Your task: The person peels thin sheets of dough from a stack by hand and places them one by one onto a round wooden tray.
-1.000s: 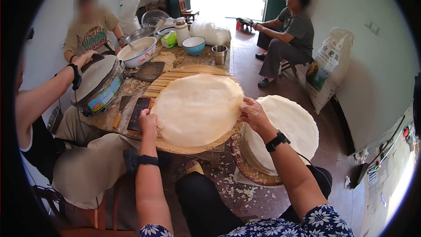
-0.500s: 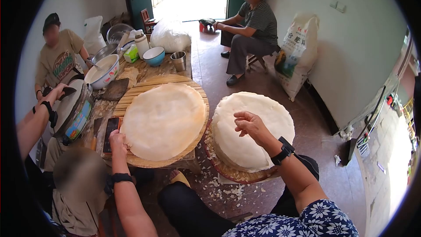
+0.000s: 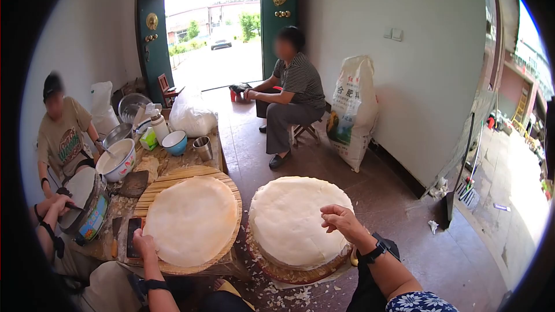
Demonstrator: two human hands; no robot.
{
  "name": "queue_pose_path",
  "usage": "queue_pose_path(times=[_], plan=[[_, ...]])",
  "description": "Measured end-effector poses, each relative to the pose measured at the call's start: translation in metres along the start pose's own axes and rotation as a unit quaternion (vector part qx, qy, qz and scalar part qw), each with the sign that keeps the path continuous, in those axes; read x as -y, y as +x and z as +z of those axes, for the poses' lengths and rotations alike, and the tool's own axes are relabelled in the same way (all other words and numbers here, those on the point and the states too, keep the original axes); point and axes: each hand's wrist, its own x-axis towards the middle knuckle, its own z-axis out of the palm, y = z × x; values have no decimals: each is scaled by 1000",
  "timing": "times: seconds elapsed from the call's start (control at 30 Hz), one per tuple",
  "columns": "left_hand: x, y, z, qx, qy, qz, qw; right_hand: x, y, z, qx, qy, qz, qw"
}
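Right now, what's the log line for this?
left hand: at thin sheet edge | right hand: over round stack's right side | phone: beside left hand

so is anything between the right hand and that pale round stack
Nothing visible: the right hand appears raised over the right side of the pale round stack, with no object showing between them.

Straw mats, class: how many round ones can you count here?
2. One straw mat lies on the table under the thin round sheet; the other mat is beneath the thick stack to the table's right. More could be hidden under the stack.
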Motion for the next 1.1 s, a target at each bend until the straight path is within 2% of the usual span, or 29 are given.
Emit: queue_pose_path(times=[0.07,0.17,0.3,0.33,0.37,0.43,0.53,0.63,0.7,0.77,0.83,1.0,1.1], plan=[[-3,-3,-3,-11,152,41,988,-2,-3,-12,-8,1,-4,1000],[16,11,0,-11,237,94,967,4,-2,-23,-33,16,-14,999],[-47,-39,3,11,225,147,963,2,16,-43,-81,-7,-59,995],[-69,-56,8,80,52,112,989,-2,23,-49,-101,-16,-73,992],[-89,-76,12,145,-121,69,980,-6,27,-53,-131,-30,-77,988],[-126,-127,25,225,-246,88,939,-20,38,-65,-197,-125,-105,967],[-154,-207,50,332,-285,38,899,-37,37,-79,-248,-172,-120,946],[-143,-260,88,420,-291,-47,858,-52,32,-93,-290,-229,-97,924],[-124,-280,112,463,-286,-56,837,-52,34,-101,-272,-344,-69,896],[-108,-291,134,469,-276,-59,837,-55,33,-104,-279,-356,-65,889],[-103,-297,144,442,-246,-38,862,-53,33,-107,-243,-375,-34,894],[-107,-291,160,438,-211,-38,873,-48,37,-105,-215,-416,-46,882],[-117,-290,159,395,-228,-36,889,-46,38,-106,-182,-449,-43,874]])
